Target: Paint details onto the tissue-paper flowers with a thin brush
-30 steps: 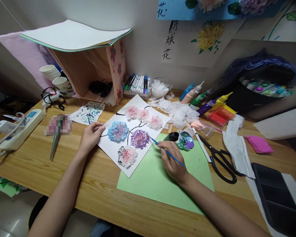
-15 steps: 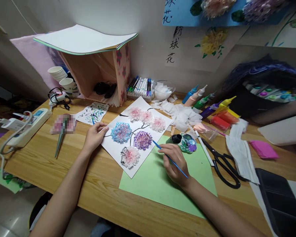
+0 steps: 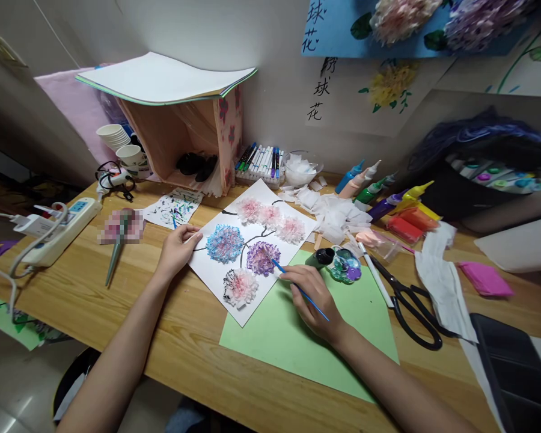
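My left hand (image 3: 178,249) grips the left corner of a white sheet of paper (image 3: 252,304) between thumb and fingers. Raised tissue-paper flowers sit on this sheet: a blue one (image 3: 224,243), a purple one (image 3: 262,257), several pink ones and a pink-and-white one with black edges (image 3: 240,287). Dark painted branches join them. In my right hand (image 3: 313,297) is a thin blue paintbrush (image 3: 315,307), its tip at the purple flower. A slim blue stick (image 3: 174,221) shows just behind my left fingers; whether they touch it I cannot tell.
Under the sheet lies green paper (image 3: 306,355). To the right are a dark open bottle (image 3: 320,258), a paint palette (image 3: 345,266), scissors (image 3: 417,307) and paint bottles (image 3: 372,189). Tissue scraps (image 3: 338,213) lie behind. At the left are a power strip (image 3: 65,234) and a paint-stained paper (image 3: 175,206).
My right hand and the paintbrush have shifted left, bringing the tip further over the purple flower. The left hand keeps its hold on the sheet. The whole view has moved slightly.
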Demonstrator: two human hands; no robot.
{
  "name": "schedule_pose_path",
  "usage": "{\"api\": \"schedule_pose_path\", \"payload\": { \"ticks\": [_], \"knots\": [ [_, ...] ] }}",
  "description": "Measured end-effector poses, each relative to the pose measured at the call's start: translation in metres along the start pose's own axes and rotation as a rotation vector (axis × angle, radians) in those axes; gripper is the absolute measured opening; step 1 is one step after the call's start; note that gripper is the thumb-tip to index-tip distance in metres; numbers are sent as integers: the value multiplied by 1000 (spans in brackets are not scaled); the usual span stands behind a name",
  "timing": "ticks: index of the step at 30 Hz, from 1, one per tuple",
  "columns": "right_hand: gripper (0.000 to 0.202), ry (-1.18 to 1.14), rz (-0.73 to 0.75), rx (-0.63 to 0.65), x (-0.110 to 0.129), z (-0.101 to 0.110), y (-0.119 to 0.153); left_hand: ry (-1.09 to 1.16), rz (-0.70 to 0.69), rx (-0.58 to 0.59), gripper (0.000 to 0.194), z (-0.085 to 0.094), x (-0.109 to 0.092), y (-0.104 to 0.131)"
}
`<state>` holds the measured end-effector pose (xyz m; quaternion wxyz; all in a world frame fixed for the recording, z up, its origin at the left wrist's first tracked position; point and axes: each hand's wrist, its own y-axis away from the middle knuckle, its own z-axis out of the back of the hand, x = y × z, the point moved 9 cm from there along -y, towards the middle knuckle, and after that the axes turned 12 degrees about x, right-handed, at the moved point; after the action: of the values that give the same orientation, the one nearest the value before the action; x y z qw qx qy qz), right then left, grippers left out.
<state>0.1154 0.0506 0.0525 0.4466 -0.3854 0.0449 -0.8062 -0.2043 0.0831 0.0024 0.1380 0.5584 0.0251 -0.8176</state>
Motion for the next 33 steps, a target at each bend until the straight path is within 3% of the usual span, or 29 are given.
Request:
{"api": "schedule_pose_path", "payload": {
  "ticks": [9, 27, 33],
  "knots": [
    [32, 29, -22, -52, -2, 6, 5, 2, 4, -2, 32, 0, -1, 2],
    [33, 15, -20, 10, 0, -3, -3, -21, -6, 5, 32, -1, 1, 0],
    [32, -3, -18, -68, -2, 6, 4, -53, -8, 1, 33, 0, -1, 0]
  ]
}}
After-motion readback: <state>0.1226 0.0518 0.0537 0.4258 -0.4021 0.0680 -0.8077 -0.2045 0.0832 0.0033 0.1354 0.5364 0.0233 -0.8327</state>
